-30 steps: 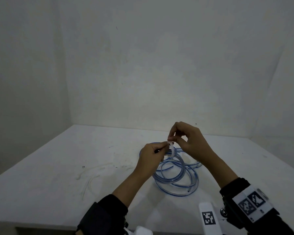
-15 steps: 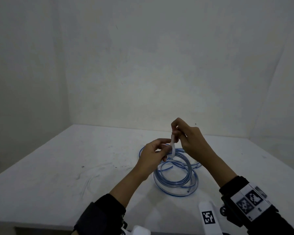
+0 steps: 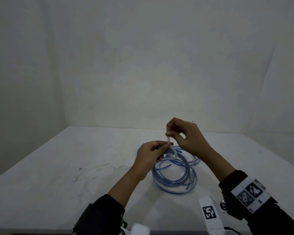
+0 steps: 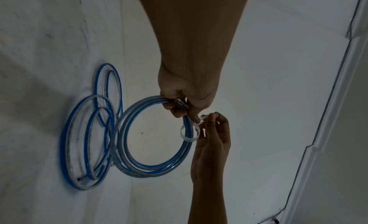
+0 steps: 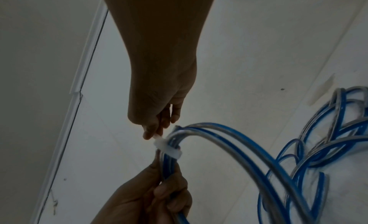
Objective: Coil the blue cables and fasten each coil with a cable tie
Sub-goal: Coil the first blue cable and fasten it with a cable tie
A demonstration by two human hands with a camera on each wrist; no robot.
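Above the bench, the left hand grips the blue coil, the right hand pinches the cable tie; the left wrist view alone shows its loop still slack.

Two hands; one white cable tie; two blue cable coils.

Dim, flat, grainy light; wide-angle bending at edges.

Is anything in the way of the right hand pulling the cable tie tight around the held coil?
Nothing visible: the right hand already pinches the cable tie looped round the coil that the left hand grips.
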